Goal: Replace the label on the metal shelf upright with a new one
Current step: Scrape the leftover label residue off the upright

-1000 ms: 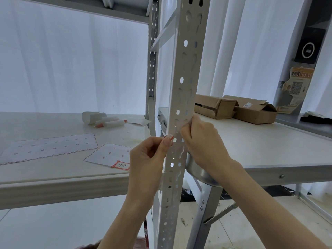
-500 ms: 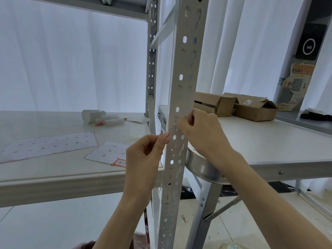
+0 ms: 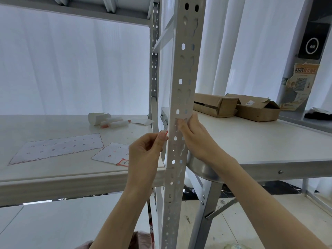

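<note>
**Q:** Reading left to right, what lies on the shelf board (image 3: 53, 175)?

**A:** Two label sheets (image 3: 57, 147) toward its front edge; the nearer one carries a written red-bordered sticker (image 3: 124, 162) at its corner.

**Q:** Where is the label itself?

**A:** A small red-edged label (image 3: 164, 132) is pinched in the narrow grip of the left hand (image 3: 143, 155), just beside the upright (image 3: 179, 97). It looks thin, limp and tacky, so it is probably best held by one bare corner.

**Q:** And the right hand (image 3: 195, 139)?

**A:** Its fingertips (image 3: 181, 123) press on the upright's face; whether they pinch anything cannot be told. The steel looks rigid.
</note>
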